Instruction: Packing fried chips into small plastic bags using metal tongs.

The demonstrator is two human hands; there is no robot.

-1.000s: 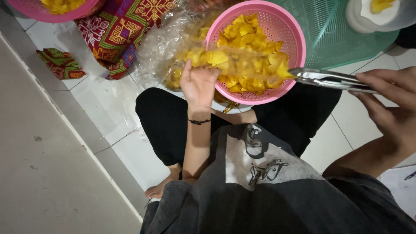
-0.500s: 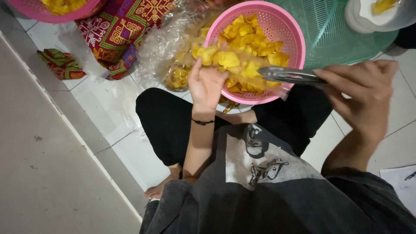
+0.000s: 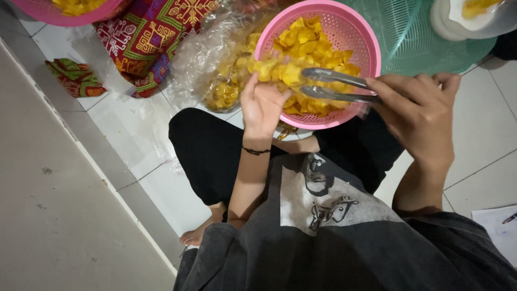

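A pink perforated basket (image 3: 364,41) full of yellow chips (image 3: 307,40) rests on my lap. My left hand (image 3: 262,102) reaches into its near side and grips a handful of chips. My right hand (image 3: 417,110) holds metal tongs (image 3: 336,86) whose tips lie over the chips near the basket's middle, close to my left fingers. A clear plastic bag (image 3: 215,59) with more yellow chips lies just left of the basket, against my left wrist side.
A green mesh basket (image 3: 414,37) sits behind the pink one, with a white container (image 3: 474,19) at the top right. A red patterned cloth (image 3: 151,37) and another pink basket (image 3: 64,8) lie at the top left. White floor tiles surround my crossed legs.
My right hand has swung the tongs leftward from outside the rim to over the chips. My left hand stays at the basket's near side on the chips.
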